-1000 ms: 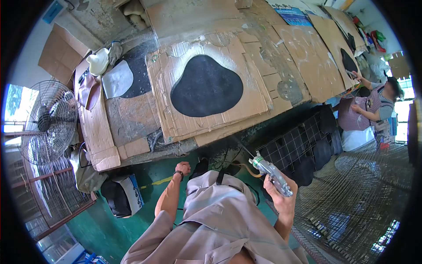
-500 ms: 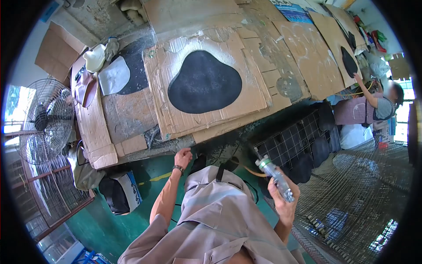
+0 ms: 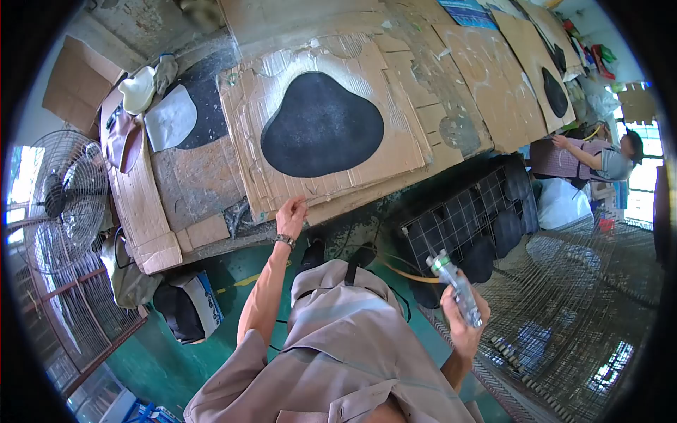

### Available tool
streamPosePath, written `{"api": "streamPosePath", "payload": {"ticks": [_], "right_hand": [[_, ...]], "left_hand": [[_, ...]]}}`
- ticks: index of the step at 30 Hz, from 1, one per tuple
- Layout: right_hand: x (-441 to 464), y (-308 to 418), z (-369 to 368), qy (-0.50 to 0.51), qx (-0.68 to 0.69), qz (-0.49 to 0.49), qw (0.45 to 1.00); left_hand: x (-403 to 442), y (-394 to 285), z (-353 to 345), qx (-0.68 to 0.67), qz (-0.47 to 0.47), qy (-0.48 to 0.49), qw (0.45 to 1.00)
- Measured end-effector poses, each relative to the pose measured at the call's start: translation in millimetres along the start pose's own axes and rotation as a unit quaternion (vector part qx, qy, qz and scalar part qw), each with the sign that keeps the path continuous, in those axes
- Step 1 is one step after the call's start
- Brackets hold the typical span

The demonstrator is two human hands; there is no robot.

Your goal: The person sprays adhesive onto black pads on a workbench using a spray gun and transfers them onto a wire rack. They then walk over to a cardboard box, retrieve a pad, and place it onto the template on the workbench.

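Off the left end of the tabletop point(image 3: 189, 176) stands a wire-caged fan point(image 3: 63, 201); below its near-left corner are a grey bag point(image 3: 127, 278) and a carton point(image 3: 202, 303). On the tabletop's near side, toward its right end, are a person point(image 3: 582, 161) in an apron, a white plastic bag point(image 3: 562, 204) and wire mesh racks point(image 3: 564, 303).

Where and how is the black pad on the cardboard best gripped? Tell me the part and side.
Take the black pad by its broad near edge, probably from the near side with the left hand: the pad lies flat on the cardboard, wide end closest.
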State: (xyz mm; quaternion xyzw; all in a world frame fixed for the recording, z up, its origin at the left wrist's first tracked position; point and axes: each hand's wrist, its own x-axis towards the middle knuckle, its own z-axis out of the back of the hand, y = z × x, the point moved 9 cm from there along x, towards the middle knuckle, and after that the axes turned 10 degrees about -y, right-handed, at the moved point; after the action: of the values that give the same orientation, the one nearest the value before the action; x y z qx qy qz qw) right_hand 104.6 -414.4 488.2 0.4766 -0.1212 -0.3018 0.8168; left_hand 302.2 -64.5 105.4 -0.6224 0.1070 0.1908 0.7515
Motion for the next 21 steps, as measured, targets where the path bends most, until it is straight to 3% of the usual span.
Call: {"api": "streamPosePath", "payload": {"ticks": [1, 3, 4, 6, 7, 12, 16, 18, 20, 21], "right_hand": [[2.9, 2.1, -0.6, 0.008, 0.003, -0.019, 1.0], [0.0, 10.6, -5.5, 0.079, -0.047, 0.028, 0.995], [-1.8, 19.0, -11.3, 0.111, -0.01, 0.074, 0.991], [1.1, 18.4, -7.7, 0.032, -0.049, 0.061, 0.996], [2.5, 8.2, -6.2, -0.004, -0.034, 0.007, 0.999], [14.8, 29.9, -29.7, 0.039, -0.04, 0.041, 0.998], [45.6, 42.4, -92.2, 0.052, 0.049, 0.019, 0.997], [61.0, 56.7, -149.7, 0.077, 0.112, 0.014, 0.991], [76.9, 74.9, -216.7, 0.119, 0.136, 0.051, 0.982], [83.6, 93.6, -250.9, 0.13, 0.13, 0.106, 0.977]], "left_hand": [[2.6, 0.9, 2.9, -0.008, -0.001, -0.012, 1.0], [9.4, -4.9, 8.7, -0.042, -0.004, -0.028, 0.999], [11.6, -8.7, 9.9, -0.043, -0.003, -0.028, 0.999], [15.8, -14.7, 14.0, -0.019, -0.005, -0.035, 0.999], [14.5, -16.8, 15.4, -0.02, -0.004, -0.034, 0.999], [-1.9, -50.7, -1.6, 0.02, -0.024, 0.07, 0.997], [-65.3, -106.7, -43.4, 0.043, -0.039, 0.368, 0.928], [-111.8, -147.7, -60.9, -0.04, 0.009, 0.499, 0.866], [-138.2, -185.3, -72.5, -0.109, -0.024, 0.524, 0.844], [-146.7, -205.1, -69.1, -0.221, 0.045, 0.495, 0.839]]}}
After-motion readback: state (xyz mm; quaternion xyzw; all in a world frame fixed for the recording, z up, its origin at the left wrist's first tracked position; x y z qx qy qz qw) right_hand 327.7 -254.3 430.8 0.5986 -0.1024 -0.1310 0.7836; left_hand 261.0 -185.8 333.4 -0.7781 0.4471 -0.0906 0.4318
